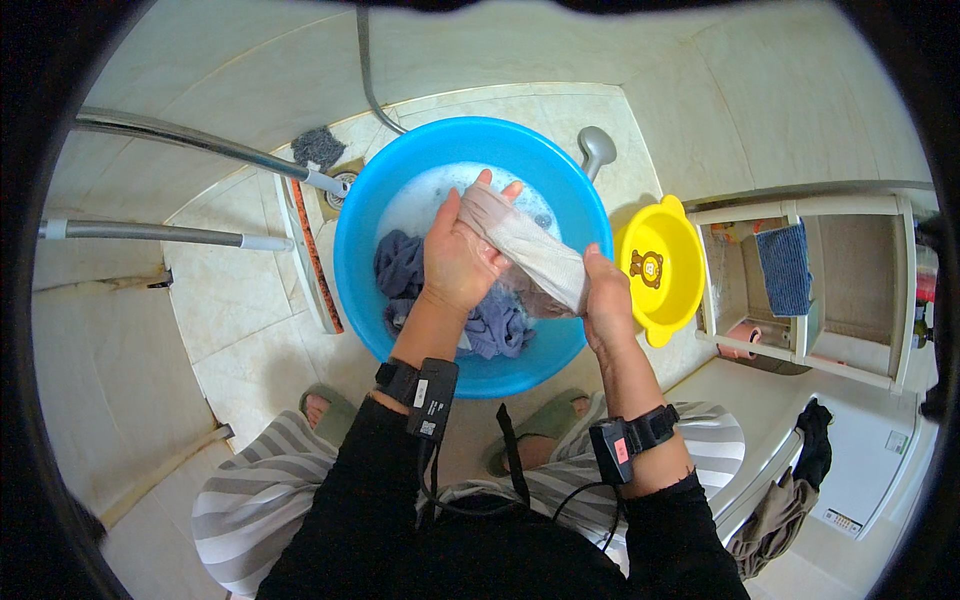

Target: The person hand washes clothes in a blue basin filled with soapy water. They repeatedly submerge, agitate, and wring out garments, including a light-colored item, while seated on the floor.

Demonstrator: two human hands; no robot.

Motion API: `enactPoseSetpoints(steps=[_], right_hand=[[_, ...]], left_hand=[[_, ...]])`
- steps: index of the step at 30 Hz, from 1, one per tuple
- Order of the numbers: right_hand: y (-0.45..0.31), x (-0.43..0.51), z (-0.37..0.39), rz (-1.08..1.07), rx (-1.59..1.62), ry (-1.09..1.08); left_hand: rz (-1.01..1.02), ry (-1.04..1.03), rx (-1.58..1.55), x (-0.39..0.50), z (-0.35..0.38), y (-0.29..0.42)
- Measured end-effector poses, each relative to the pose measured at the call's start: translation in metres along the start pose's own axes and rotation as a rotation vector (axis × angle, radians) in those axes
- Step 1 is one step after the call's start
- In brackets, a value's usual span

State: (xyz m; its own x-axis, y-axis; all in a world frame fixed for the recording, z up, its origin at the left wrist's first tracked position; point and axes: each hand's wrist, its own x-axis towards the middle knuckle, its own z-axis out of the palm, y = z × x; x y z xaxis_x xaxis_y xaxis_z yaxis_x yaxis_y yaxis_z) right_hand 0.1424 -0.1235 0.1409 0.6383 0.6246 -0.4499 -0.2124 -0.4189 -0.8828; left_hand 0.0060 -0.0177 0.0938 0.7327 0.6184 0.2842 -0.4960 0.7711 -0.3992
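Note:
A wet, pale sock-like cloth [538, 241] is stretched between my hands above a blue plastic basin [471, 129]. My left hand [459, 264] is turned palm up, with one end of the cloth lying across its fingers and some fingertips showing past it. The other end is pinched by my right hand [609, 300], thumb on top, near the basin's right rim. Below them, the basin holds foamy water [435, 193] and soaked grey-blue garments [496, 326], partly hidden by my hands and the cloth.
A yellow basin [681, 289] with a bear print stands to the right. Behind the blue basin lies a shower head [597, 146]. A squeegee-type floor tool [311, 251] and metal poles [195, 139] are at left. A white shelf rack [814, 352] holding a blue cloth [784, 268] is at right.

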Motion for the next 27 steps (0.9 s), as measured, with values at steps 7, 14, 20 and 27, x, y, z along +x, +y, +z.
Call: enactPoseSetpoints(steps=[7,14,20,27], right_hand=[[-0.014,-0.014,0.009,-0.947,-0.774,-0.033],[-0.018,-0.013,0.011,-1.004,-0.912,-0.072],[-0.017,0.0,0.001,-0.17,-0.141,-0.115],[-0.015,0.022,-0.014,0.142,0.729,-0.229]], left_hand=[[-0.157,0.417,0.463,0.001,0.012,-0.005],[-0.351,0.423,0.789,0.009,0.02,-0.026],[-0.519,0.677,1.24,0.01,0.032,-0.017],[0.087,0.672,1.097,0.015,0.024,-0.006]])
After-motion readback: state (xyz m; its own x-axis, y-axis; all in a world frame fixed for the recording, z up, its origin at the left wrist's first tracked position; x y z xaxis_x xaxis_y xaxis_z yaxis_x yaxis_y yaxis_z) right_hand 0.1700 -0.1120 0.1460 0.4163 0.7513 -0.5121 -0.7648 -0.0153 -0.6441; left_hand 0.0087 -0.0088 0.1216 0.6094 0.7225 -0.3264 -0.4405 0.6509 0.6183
